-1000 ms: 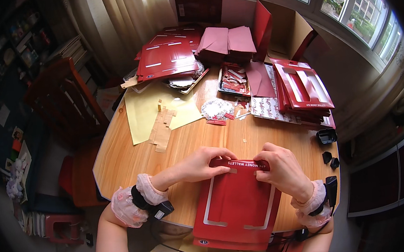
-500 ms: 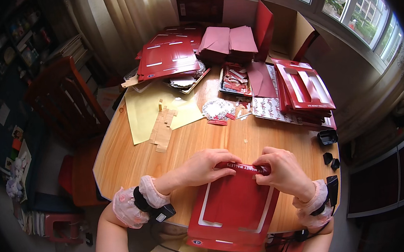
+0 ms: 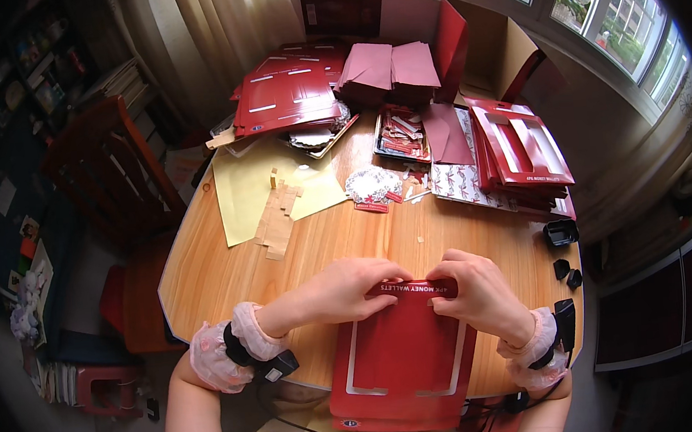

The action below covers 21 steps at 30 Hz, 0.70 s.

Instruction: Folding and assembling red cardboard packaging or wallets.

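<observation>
A flat red cardboard packaging sheet [image 3: 407,346] with pale slots along its sides lies in front of me, its near end reaching past the table edge over my lap. My left hand [image 3: 359,287] pinches the far edge near its left corner, thumb below and fingers above. At the right corner of that same edge, my right hand [image 3: 475,285] grips with thumb and bent fingers. A narrow strip with white lettering runs along the edge between them. The fingertips partly cover both far corners.
Beyond lie yellow paper [image 3: 237,197], brown tape pieces [image 3: 279,222] and a white patterned cutout [image 3: 374,185]. Farther back are stacked red sheets [image 3: 290,97], pink envelopes [image 3: 370,67] and a tray of scraps [image 3: 401,135]. Red window-cut folders [image 3: 521,147] and a black container [image 3: 561,233] sit right.
The red sheet has turned slightly and its near end has shifted right. Its lettered far edge looks straighter and flatter. Both hands keep their hold, the right a little nearer the left.
</observation>
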{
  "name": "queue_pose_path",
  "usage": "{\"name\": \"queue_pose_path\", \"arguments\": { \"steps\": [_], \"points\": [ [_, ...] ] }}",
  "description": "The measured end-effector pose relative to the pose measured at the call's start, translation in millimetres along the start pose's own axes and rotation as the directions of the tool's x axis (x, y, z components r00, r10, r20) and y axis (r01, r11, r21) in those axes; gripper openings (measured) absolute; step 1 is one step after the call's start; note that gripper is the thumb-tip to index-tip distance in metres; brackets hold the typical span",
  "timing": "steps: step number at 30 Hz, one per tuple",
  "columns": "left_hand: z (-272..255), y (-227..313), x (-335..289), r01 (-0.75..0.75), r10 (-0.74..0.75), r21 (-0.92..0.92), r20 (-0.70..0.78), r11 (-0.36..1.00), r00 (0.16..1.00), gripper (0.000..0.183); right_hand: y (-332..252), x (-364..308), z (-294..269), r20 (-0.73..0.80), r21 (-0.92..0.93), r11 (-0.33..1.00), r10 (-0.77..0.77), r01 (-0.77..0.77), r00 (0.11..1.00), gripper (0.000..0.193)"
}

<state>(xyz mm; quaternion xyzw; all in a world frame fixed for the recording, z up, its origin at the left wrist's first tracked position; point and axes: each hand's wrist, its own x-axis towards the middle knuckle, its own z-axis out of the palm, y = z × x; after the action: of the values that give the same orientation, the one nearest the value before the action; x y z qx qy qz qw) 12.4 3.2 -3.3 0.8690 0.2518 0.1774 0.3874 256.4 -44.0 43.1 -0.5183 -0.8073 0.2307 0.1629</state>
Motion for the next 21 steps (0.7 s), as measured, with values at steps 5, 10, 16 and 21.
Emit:
{"name": "queue_pose_path", "arguments": {
  "steps": [5,10,16,21],
  "points": [
    [12,-8,-4,-0.077,0.077,0.024,0.016,0.997,0.997,0.046,2,1,6,0.005,-0.005,0.999,-0.035,0.035,0.999,0.027],
    [14,-14,-2,-0.071,0.071,-0.048,0.004,0.996,0.997,0.045,-5,2,17,-0.138,-0.281,0.946,-0.207,0.162,0.969,0.021],
    [14,-13,-3,-0.037,0.04,-0.05,0.051,0.998,0.998,0.043,-4,-2,18,-0.065,-0.315,0.944,-0.128,0.101,0.99,0.019],
    [17,-15,-1,-0.044,0.049,-0.148,0.029,0.988,0.998,0.041,4,0,11,-0.012,-0.047,0.998,-0.043,0.043,0.999,0.018]
  ]
}}
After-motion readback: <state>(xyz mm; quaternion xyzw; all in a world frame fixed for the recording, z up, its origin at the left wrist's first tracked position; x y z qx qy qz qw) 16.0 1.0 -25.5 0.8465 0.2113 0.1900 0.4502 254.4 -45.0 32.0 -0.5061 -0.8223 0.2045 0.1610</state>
